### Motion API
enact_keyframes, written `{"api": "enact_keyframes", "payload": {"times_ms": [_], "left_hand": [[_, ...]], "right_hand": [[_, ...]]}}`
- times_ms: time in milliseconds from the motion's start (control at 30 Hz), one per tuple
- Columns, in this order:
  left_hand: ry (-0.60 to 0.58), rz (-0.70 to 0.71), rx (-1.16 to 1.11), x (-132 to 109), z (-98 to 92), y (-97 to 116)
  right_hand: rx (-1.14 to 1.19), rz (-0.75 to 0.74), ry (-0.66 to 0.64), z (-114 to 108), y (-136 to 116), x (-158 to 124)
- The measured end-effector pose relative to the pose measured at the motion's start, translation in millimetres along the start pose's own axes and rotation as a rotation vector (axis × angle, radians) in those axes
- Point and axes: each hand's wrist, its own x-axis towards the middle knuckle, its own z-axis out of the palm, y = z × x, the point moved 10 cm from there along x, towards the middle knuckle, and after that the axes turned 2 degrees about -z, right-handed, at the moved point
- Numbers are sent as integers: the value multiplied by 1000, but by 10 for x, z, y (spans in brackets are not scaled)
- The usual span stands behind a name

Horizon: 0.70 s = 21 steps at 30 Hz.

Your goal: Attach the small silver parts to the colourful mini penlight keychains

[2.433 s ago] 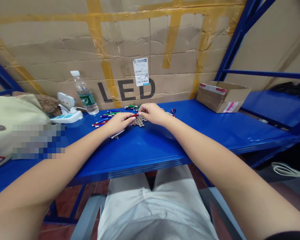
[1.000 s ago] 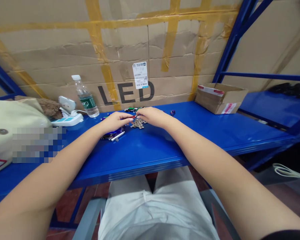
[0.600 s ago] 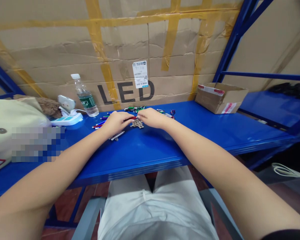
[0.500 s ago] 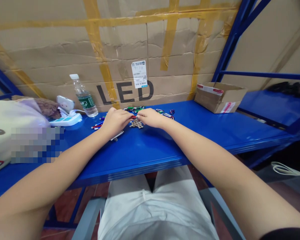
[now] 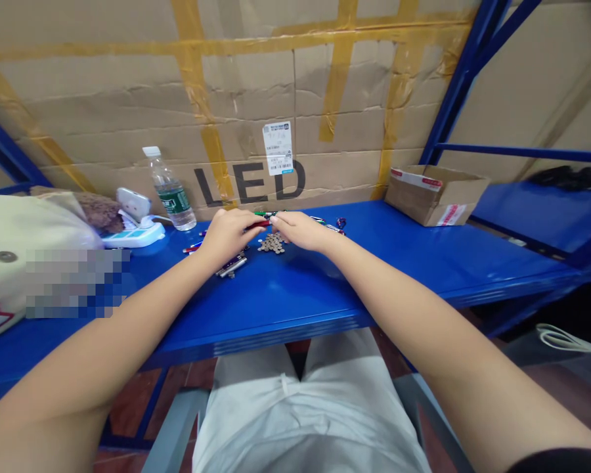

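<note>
My left hand (image 5: 226, 233) is closed around a slim red metal tube (image 5: 260, 224), which shows between thumb and fingers. Facing it, my right hand (image 5: 299, 230) has its fingers pinched together at the tube's right end; whatever they hold is hidden. Just below both hands lies a loose heap of small round button cells (image 5: 272, 244). Silver tubes (image 5: 232, 266) lie beside my left wrist, and blue and red ones (image 5: 193, 247) show behind it. Green pieces (image 5: 262, 213) lie beyond the hands. More coloured metal pieces (image 5: 335, 228) are past my right hand.
On the blue table (image 5: 285, 295), a water bottle (image 5: 172, 194), a white power strip (image 5: 135, 235) and a pale bag (image 5: 34, 243) stand left. An open cardboard box (image 5: 423, 197) sits at the back right. A large taped carton (image 5: 246, 98) walls the rear.
My left hand's fingers have loosened and spread slightly, and more of the button-cell heap and silver tubes shows. The red tube sits slightly higher in view. The whole view has shifted a little.
</note>
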Motion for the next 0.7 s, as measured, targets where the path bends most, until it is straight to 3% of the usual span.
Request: {"api": "enact_keyframes", "payload": {"times_ms": [133,300,700], "left_hand": [[-42,-18,-180,11,93,-56],[-81,-108,-320,17,136,-101],[-151,-250,-434,-19,221,-208]], "right_hand": [[-310,-141,16,-52,-101,-1],[-399,-208,-33,3,-151,-11],[-576,-138,-39,-40,-147,-18]]}}
